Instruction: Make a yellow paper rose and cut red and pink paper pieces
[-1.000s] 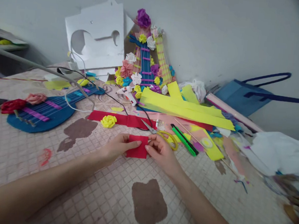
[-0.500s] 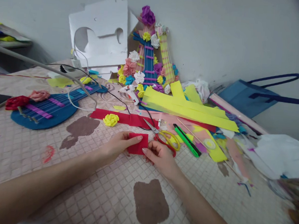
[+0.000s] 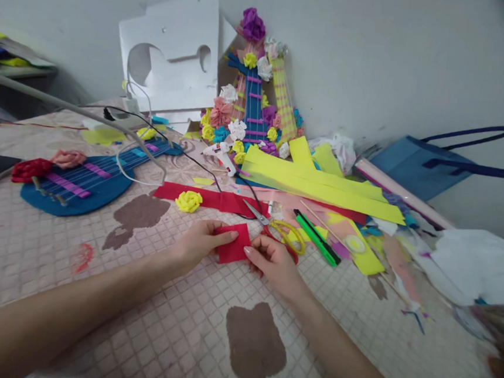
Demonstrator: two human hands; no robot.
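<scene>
A small red felt piece lies on the patterned table cover in front of me. My left hand pinches its left edge, fingers closed on it. My right hand grips its right edge with thumb and fingers. Just behind my right hand lie yellow-handled scissors. A long red felt strip with a yellow paper rose on it lies beyond the piece.
A blue felt guitar with paper roses lies at left. Decorated guitars lean on the wall beside white cardboard. A glue gun, yellow foam sheets, a green cutter and a blue bag crowd the right.
The red piece has tilted slightly between my hands and my right fingers have shifted along its edge. The view has drifted a little.
</scene>
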